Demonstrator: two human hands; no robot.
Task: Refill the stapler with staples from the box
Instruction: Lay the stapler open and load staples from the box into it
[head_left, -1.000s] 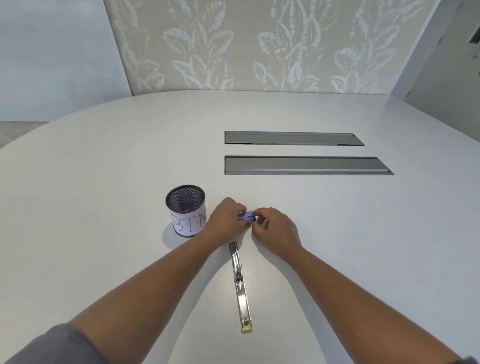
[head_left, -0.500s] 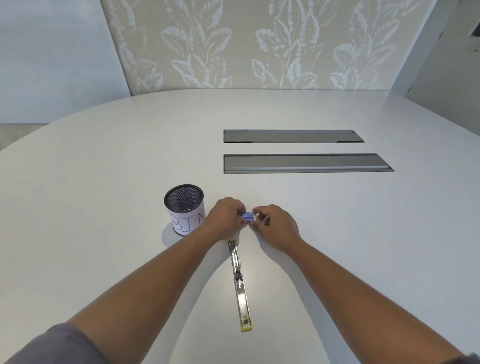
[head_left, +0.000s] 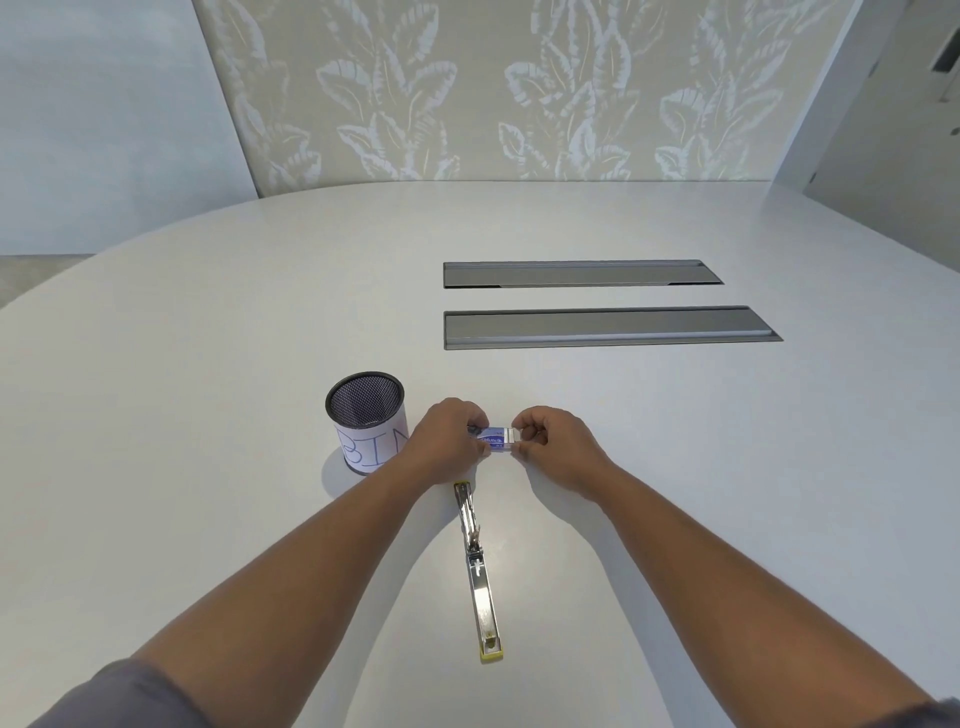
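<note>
Nearest me, the stapler (head_left: 478, 566) is lying flat on the table (head_left: 208, 415), swung fully open. Just beyond it, I'm gripping the staple box (head_left: 493, 436) with my left hand (head_left: 449, 441) while my right hand (head_left: 550, 449) is pinching its end; a pale inner tray is now showing there, so I judge it's sliding open. The mesh bin (head_left: 366, 418) is standing left

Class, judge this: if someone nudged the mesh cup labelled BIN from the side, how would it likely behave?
The mesh cup looks empty and thin-walled, so it is probably light and would slide on the smooth white table. Taller than wide, it might tip if pushed near the rim; once tipped, its round body would probably roll.
</note>
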